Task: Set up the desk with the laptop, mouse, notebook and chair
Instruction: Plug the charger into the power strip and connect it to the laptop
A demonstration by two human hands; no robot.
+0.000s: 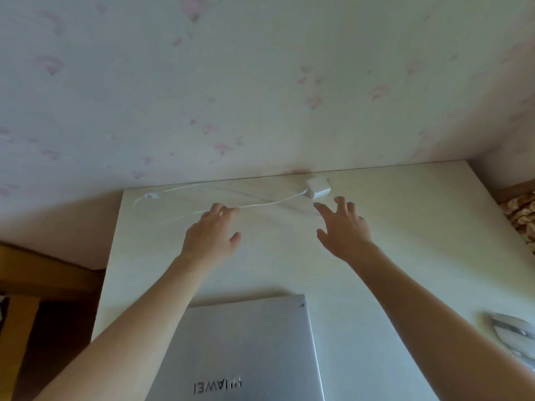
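Note:
A closed silver laptop (246,351) lies on the white desk (405,256) at the near edge, between my forearms. A white charger block (317,186) sits at the back of the desk by the wall. Its white cable (173,192) loops to the left. My left hand (212,235) reaches over the desk; its fingertips touch the cable and the thumb stands apart. My right hand (344,227) hovers with spread fingers just short of the charger block, holding nothing. A grey and white rounded object (515,334), possibly the mouse, lies at the right edge.
A wall with pink flowered wallpaper (231,96) rises right behind the desk. Wooden furniture (26,285) stands low on the left. A patterned fabric (521,215) shows past the desk's right edge.

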